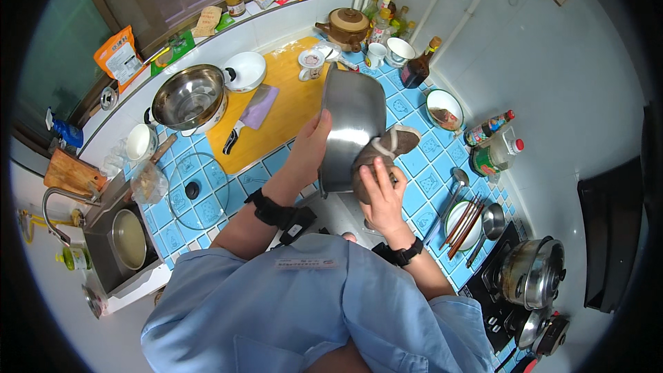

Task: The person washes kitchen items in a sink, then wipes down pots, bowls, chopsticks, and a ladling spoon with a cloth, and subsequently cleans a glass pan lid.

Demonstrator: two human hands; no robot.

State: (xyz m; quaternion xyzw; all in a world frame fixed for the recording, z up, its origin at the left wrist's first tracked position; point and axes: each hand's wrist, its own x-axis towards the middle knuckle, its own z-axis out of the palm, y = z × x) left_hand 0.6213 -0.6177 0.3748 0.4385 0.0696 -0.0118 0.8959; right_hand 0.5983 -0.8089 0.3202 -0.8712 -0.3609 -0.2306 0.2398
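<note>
A stainless steel basin (352, 109) is tipped on its side in front of my chest. My left hand (310, 145) grips its rim on the left, thumb pointing up along the edge. With spread fingers, my right hand (384, 191) presses a grey-brown cloth (369, 166) with pale trim against the steel at the lower right. One flap of this cloth hangs out to the right; its exact shape is partly hidden by my fingers. Behind the basin lies a yellow cutting board (295, 109), bearing a cleaver (238, 129) partly covered by a purple cloth (261, 106).
On the left, a glass lid (207, 207) lies near the sink (101, 248); a two-handled steel pot (189, 96) stands behind. To the right are a sauce bottle (417, 70), chopsticks (463, 228) across a bowl, a ladle (492, 220) and a gas stove (479, 282) with a steamer pot (531, 272).
</note>
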